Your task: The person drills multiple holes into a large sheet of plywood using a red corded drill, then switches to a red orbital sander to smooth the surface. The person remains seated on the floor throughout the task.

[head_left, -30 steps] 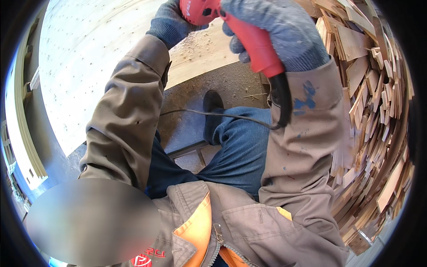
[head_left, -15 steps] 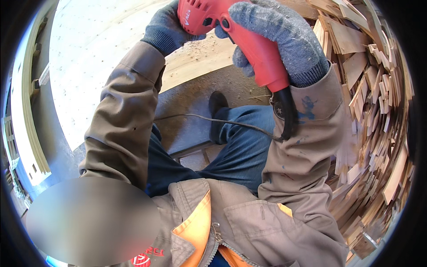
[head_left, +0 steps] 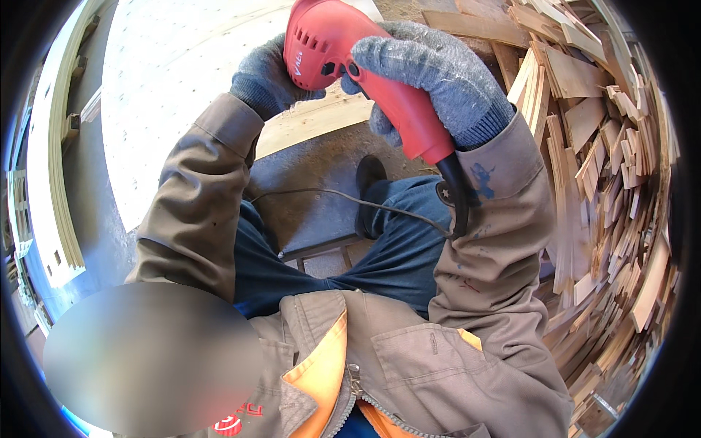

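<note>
A red corded power tool (head_left: 400, 109) with a vented motor housing is held in both my gloved hands at the top of the view. My right hand (head_left: 453, 80), in a grey knit glove, wraps round the tool's rear handle. On the left side of the housing, my left hand (head_left: 263, 77) is closed, its fingers partly hidden beneath the tool. The tool's working end is out of sight, so its exact kind does not show. From the handle, a dark cord (head_left: 343, 196) runs past my right sleeve and loops left across my legs. Beyond the tool lies a large pale wooden sheet (head_left: 175, 95).
Loose wood offcuts and strips (head_left: 584, 168) are heaped along the right side. Stacked boards (head_left: 62, 175) stand at the far left. My shoe (head_left: 371, 175) rests on the dusty floor (head_left: 314, 164) beside the sheet's near edge.
Both hands and the tool have shifted left in the view, and more of the tool's housing shows at the top. My grip looks the same. The sheet and offcuts appear slightly shifted.
</note>
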